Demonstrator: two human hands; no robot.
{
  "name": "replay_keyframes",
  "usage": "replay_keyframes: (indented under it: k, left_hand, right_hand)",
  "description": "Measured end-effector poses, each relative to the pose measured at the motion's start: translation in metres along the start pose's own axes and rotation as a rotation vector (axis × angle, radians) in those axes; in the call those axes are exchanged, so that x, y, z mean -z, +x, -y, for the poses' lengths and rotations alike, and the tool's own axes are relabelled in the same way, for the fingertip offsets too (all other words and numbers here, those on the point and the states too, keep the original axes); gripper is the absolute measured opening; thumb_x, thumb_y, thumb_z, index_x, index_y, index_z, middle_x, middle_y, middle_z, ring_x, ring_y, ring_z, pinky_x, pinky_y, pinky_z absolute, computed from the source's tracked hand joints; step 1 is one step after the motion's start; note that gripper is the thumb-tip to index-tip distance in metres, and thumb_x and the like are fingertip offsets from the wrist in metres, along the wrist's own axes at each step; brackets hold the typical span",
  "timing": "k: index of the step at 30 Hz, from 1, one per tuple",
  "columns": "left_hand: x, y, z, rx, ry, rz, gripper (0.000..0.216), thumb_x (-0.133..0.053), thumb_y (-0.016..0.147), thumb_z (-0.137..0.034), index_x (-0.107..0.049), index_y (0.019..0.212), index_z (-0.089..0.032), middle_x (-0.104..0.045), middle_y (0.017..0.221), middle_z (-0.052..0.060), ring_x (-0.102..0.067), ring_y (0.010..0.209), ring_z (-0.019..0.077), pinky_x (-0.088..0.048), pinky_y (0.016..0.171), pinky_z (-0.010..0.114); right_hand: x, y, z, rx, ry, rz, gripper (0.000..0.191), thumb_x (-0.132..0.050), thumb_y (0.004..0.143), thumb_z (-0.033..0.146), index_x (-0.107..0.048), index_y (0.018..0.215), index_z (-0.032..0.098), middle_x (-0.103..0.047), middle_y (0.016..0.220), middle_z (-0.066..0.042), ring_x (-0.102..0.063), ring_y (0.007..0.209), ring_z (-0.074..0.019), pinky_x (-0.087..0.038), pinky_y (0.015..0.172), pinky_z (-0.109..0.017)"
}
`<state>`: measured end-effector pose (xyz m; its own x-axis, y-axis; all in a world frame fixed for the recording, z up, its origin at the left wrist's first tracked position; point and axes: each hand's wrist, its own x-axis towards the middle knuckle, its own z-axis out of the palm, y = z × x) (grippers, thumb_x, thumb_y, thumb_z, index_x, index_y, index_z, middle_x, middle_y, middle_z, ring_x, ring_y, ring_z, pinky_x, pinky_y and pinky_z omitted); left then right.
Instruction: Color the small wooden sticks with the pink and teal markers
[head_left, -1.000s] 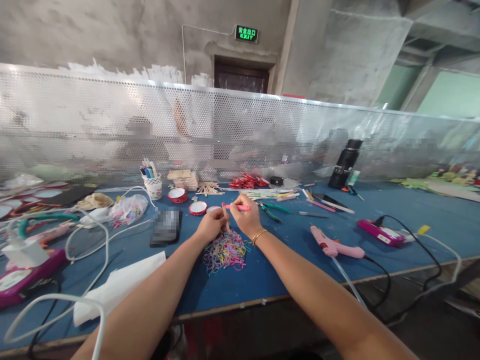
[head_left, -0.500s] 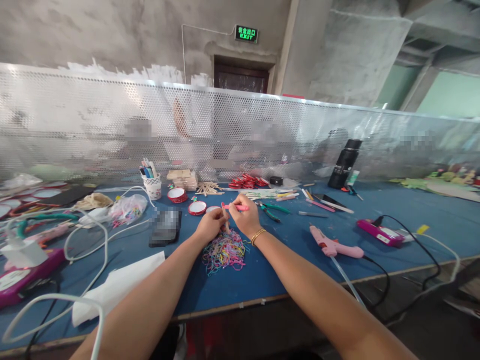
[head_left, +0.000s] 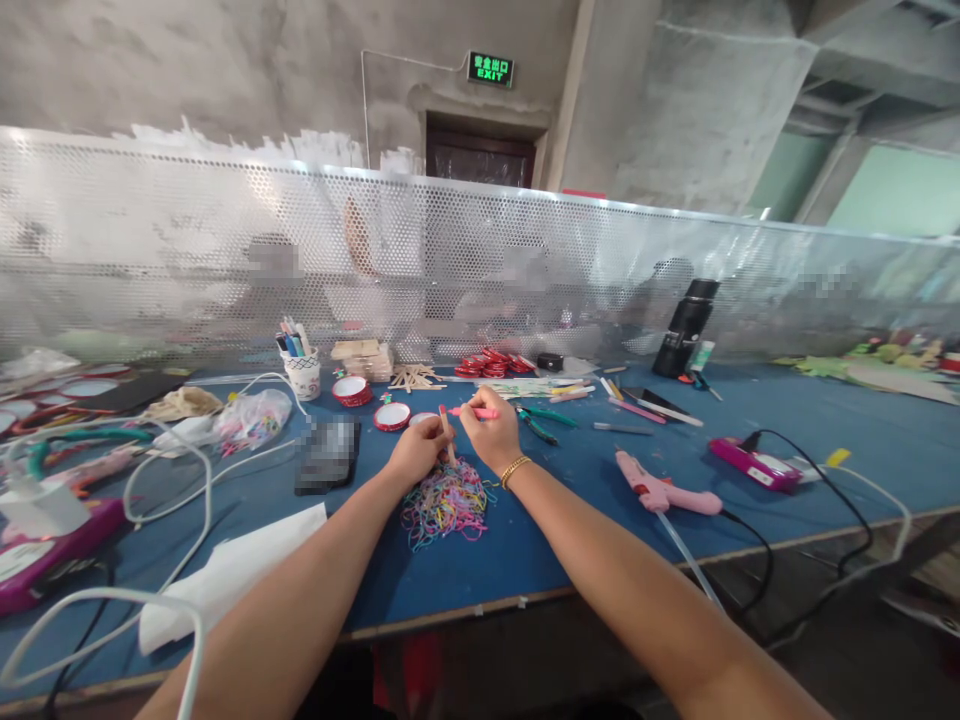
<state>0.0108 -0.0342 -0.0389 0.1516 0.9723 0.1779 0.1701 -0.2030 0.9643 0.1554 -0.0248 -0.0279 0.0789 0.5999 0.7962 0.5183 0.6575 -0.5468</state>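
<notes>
My left hand (head_left: 417, 451) pinches a wooden craft stick (head_left: 448, 433) with a pink-coloured tip, holding it upright above a heap of coloured rubber bands (head_left: 444, 503). Beside it, my right hand (head_left: 491, 437) grips a pink marker (head_left: 474, 412) whose tip touches the top of the stick. A gold bracelet (head_left: 517, 469) circles my right wrist. Both hands hover close together over the blue table (head_left: 525, 545).
A pink glue gun (head_left: 660, 490) with a cable lies to the right, green pliers (head_left: 547, 420) just behind my hands. A phone (head_left: 326, 455), red round lids (head_left: 393, 415), a cup of pens (head_left: 300, 368), white cables (head_left: 172, 480) and white paper (head_left: 232, 575) sit left. A perforated screen (head_left: 480, 265) with people behind it closes the back.
The view has shifted very slightly; both hands stay at the same spot, with the marker still against the stick's tip.
</notes>
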Motion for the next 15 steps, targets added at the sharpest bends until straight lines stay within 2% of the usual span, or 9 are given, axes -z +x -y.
replay_keyframes:
  k: [8, 15]
  left_hand:
    - [-0.0002, -0.0004, 0.0002, -0.009, 0.005, 0.002, 0.015, -0.065, 0.073, -0.029, -0.057, 0.076, -0.016, -0.059, 0.059, -0.003, -0.052, 0.048, 0.0086, -0.035, 0.044, 0.019]
    - [-0.0003, 0.0007, 0.001, -0.013, 0.016, 0.005, 0.02, -0.066, 0.072, -0.033, -0.055, 0.072, -0.016, -0.059, 0.057, -0.002, -0.052, 0.047, 0.009, -0.034, 0.043, 0.019]
  right_hand:
    - [-0.0001, 0.0007, 0.0, 0.02, -0.01, -0.008, 0.018, -0.053, 0.078, 0.024, -0.043, 0.062, 0.023, -0.052, 0.058, 0.004, -0.049, 0.056, -0.0141, -0.035, 0.059, -0.026]
    - [-0.0012, -0.0002, 0.0026, 0.02, 0.069, 0.029, 0.018, -0.054, 0.08, 0.027, -0.046, 0.064, 0.023, -0.055, 0.059, 0.003, -0.05, 0.058, -0.0142, -0.038, 0.06, -0.026]
